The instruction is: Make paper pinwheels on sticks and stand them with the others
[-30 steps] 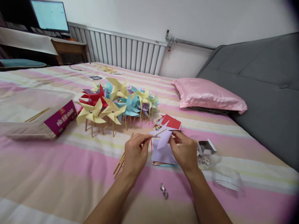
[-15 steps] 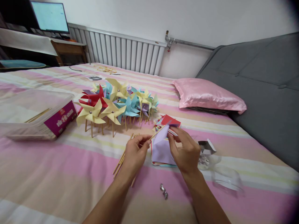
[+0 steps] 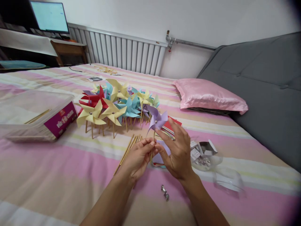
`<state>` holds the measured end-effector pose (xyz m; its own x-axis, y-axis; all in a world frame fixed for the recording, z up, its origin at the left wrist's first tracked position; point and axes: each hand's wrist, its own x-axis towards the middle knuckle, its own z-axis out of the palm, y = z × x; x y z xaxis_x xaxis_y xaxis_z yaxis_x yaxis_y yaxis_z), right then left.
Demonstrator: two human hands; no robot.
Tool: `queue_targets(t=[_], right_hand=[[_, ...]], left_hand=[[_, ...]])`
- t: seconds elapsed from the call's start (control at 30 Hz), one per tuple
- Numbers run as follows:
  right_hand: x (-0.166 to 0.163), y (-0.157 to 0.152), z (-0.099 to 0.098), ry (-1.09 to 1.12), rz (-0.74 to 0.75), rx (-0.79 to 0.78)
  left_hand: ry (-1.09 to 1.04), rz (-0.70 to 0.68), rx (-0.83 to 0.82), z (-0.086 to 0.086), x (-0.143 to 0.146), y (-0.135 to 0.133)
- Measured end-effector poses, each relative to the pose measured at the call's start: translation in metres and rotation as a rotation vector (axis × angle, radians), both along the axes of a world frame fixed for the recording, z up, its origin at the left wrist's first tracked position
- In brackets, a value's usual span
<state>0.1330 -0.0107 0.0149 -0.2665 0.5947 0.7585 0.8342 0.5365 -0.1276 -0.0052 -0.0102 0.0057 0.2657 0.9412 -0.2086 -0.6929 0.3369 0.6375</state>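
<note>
My left hand point(image 3: 138, 157) pinches the wooden stick of a purple paper pinwheel point(image 3: 157, 118) and holds it upright over the bed. My right hand point(image 3: 177, 150) is beside it with fingers stretched out, fingertips at the pinwheel's blades. Under the hands lies a stack of coloured paper squares point(image 3: 169, 129). Loose wooden sticks point(image 3: 128, 149) lie on the bedspread just left of my left hand. Several finished pinwheels point(image 3: 113, 105) in yellow, blue, red and purple stand grouped further back.
A clear container with metal pins point(image 3: 204, 157) and its clear lid point(image 3: 227, 180) lie right of my hands. A small metal piece point(image 3: 165, 192) rests near my wrists. A box with sticks point(image 3: 39, 114) stands at left, a pink pillow point(image 3: 209, 95) at back right.
The purple paper, earlier flat against the stick, is now a formed pinwheel raised upright. My right hand has let go of the paper and opened beside the blades.
</note>
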Motion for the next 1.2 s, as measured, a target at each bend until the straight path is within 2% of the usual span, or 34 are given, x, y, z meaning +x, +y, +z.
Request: queue_targets(t=[0.27, 0.53, 0.7, 0.87, 1.03, 1.2], right_hand=[[-0.004, -0.001, -0.004, -0.019, 0.032, -0.062], [-0.016, -0.007, -0.006, -0.013, 0.046, -0.097], [-0.023, -0.012, -0.007, 0.013, -0.017, -0.119], [-0.025, -0.012, -0.009, 0.059, -0.013, -0.151], [-0.025, -0.015, -0.008, 0.078, -0.009, -0.049], [-0.022, -0.02, -0.01, 0.362, -0.027, 0.196]], left_hand=[[0.062, -0.071, 0.012, 0.004, 0.009, -0.007], [0.228, 0.019, 0.106, 0.005, 0.016, -0.009], [0.28, 0.023, 0.115, 0.002, 0.017, -0.01], [0.277, 0.001, 0.151, -0.001, 0.019, -0.011], [0.236, 0.018, 0.169, -0.006, 0.014, -0.005], [0.089, 0.036, 0.107, -0.012, 0.005, 0.004]])
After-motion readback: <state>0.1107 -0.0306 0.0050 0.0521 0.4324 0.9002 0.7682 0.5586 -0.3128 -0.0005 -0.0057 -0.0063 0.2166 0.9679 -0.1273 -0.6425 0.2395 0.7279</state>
